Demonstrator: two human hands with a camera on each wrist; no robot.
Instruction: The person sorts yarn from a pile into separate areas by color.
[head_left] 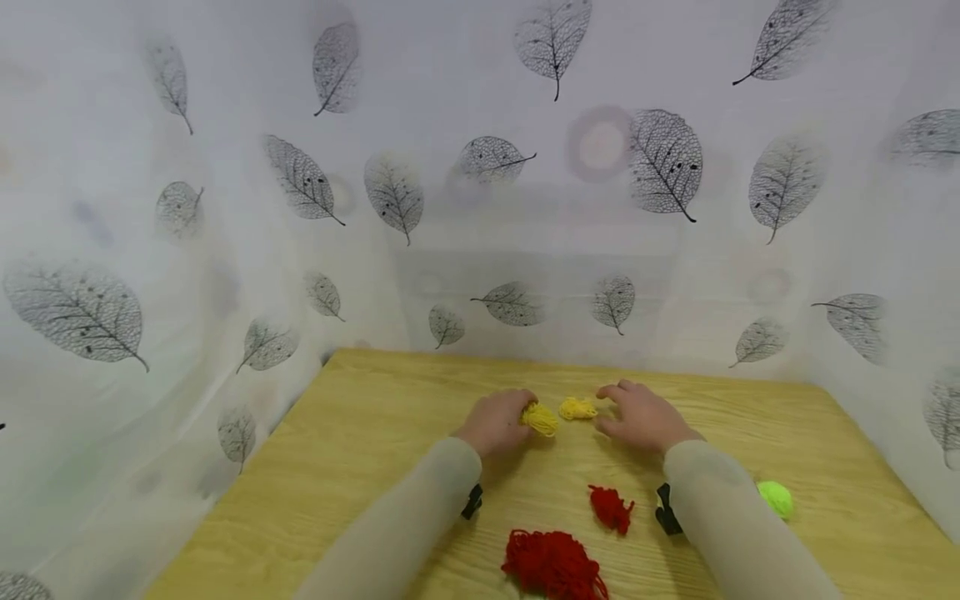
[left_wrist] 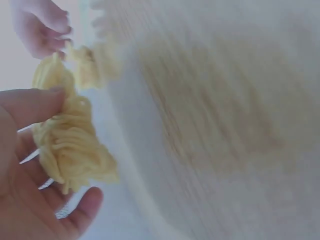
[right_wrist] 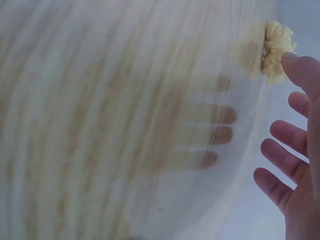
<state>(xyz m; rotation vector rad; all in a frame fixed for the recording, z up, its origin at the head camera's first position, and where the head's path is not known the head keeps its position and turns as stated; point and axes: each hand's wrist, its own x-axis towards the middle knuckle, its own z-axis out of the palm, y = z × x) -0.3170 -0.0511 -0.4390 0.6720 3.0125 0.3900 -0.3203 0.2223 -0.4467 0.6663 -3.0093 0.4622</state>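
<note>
My left hand [head_left: 495, 422] grips a bundle of yellow yarn [head_left: 541, 419] just above the wooden table. In the left wrist view the thumb presses across this yellow yarn [left_wrist: 75, 142], with the fingers behind it. A smaller yellow yarn bundle [head_left: 577, 408] lies on the table between the two hands. Just to its right is my right hand [head_left: 645, 418], fingers spread and slightly bent, holding nothing. From the right wrist, the small bundle [right_wrist: 276, 52] appears beyond the thumb; whether the thumb touches it I cannot tell.
Closer to me on the wooden table [head_left: 360, 467] lie a large tangle of red yarn [head_left: 551, 565] and a smaller red piece [head_left: 611, 509]. A bright green ball [head_left: 776, 499] sits beside the right forearm, partly hidden by it. Leaf-printed curtains [head_left: 480, 208] enclose the table's back and sides.
</note>
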